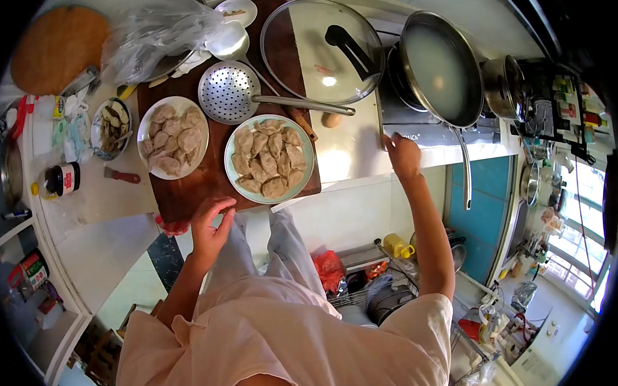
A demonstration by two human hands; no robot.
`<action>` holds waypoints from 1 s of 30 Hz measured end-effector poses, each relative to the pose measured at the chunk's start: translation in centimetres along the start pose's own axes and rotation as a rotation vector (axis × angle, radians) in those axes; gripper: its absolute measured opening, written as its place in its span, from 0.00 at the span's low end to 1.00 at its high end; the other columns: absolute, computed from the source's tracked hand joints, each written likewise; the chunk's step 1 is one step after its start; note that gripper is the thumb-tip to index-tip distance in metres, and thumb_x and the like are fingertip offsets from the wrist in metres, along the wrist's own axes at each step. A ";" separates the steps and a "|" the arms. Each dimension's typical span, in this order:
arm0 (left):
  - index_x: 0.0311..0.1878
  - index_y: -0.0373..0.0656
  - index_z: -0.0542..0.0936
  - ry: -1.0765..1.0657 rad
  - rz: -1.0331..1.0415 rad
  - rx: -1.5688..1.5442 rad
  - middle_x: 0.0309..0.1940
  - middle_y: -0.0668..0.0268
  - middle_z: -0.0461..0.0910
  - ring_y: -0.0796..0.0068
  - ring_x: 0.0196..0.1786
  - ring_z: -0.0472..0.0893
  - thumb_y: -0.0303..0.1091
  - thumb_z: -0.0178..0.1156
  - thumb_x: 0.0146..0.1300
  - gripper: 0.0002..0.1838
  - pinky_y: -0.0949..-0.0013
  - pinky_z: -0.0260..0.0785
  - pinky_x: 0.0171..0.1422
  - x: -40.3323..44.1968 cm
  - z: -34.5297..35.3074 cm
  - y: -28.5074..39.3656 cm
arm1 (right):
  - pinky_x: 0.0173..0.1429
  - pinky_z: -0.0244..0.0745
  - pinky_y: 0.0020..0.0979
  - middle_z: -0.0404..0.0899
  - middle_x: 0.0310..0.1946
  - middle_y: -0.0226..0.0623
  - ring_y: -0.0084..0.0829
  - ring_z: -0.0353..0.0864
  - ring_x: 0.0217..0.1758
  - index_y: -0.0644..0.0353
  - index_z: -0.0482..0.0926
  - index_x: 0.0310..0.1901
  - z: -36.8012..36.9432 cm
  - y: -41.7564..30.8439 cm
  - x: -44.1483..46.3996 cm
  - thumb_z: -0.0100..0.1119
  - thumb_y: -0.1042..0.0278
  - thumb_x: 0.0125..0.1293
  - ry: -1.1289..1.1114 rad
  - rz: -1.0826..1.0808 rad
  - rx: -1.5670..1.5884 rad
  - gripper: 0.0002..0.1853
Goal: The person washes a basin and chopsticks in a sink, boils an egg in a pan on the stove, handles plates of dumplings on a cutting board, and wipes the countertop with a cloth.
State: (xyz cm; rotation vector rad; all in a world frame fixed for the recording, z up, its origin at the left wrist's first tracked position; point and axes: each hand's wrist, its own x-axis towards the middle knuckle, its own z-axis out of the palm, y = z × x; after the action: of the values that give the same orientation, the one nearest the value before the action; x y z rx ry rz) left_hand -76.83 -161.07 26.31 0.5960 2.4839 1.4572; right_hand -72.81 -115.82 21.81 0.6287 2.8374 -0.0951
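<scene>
My left hand (212, 225) rests at the front edge of the brown wooden board (210, 198), thumb apart from the fingers and holding nothing. Two plates of dumplings lie on the board near it: a white plate (144, 152) and a pale green-rimmed plate (232, 179). At the left front corner of the gas stove (430, 131), the fingers of my right hand (403, 157) are closed; whatever they hold is hidden. A frying pan (441, 75) with cloudy liquid sits on the stove, its handle (465, 168) sticking out toward me, right of my right hand.
Behind the plates lie a perforated skimmer (229, 91), a ladle (228, 40) and a glass lid (293, 49). An egg (331, 119) sits near the skimmer's handle. A metal pot (501, 87) stands right of the pan. A small bowl (111, 128) and a dark bottle (59, 179) are at left.
</scene>
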 end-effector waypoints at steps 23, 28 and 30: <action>0.40 0.38 0.80 -0.011 0.008 -0.025 0.37 0.60 0.81 0.62 0.43 0.80 0.21 0.63 0.52 0.10 0.65 0.71 0.50 -0.3 4.2 1.1 | 0.53 0.73 0.36 0.74 0.45 0.40 0.45 0.74 0.49 0.58 0.74 0.46 4.5 -4.0 0.7 0.61 0.84 0.48 0.259 -0.370 0.596 0.21; 0.40 0.39 0.80 0.002 0.022 -0.027 0.37 0.61 0.81 0.62 0.43 0.80 0.21 0.63 0.51 0.11 0.65 0.71 0.49 -0.2 5.0 1.0 | 0.53 0.73 0.35 0.74 0.45 0.36 0.40 0.74 0.48 0.55 0.76 0.45 3.4 -3.0 1.4 0.61 0.79 0.50 0.269 -0.639 0.281 0.18; 0.40 0.39 0.80 0.011 0.029 -0.022 0.37 0.61 0.81 0.62 0.43 0.80 0.21 0.63 0.51 0.11 0.65 0.71 0.49 -0.2 5.1 1.1 | 0.53 0.73 0.35 0.74 0.45 0.36 0.39 0.74 0.47 0.54 0.77 0.43 3.4 -2.4 2.1 0.60 0.75 0.53 0.310 -0.797 0.090 0.14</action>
State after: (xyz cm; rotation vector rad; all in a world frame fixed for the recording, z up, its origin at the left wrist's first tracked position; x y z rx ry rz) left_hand -74.51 -156.67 24.77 0.6236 2.4737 1.5003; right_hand -74.99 -117.54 18.04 -0.5533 3.2052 -0.2772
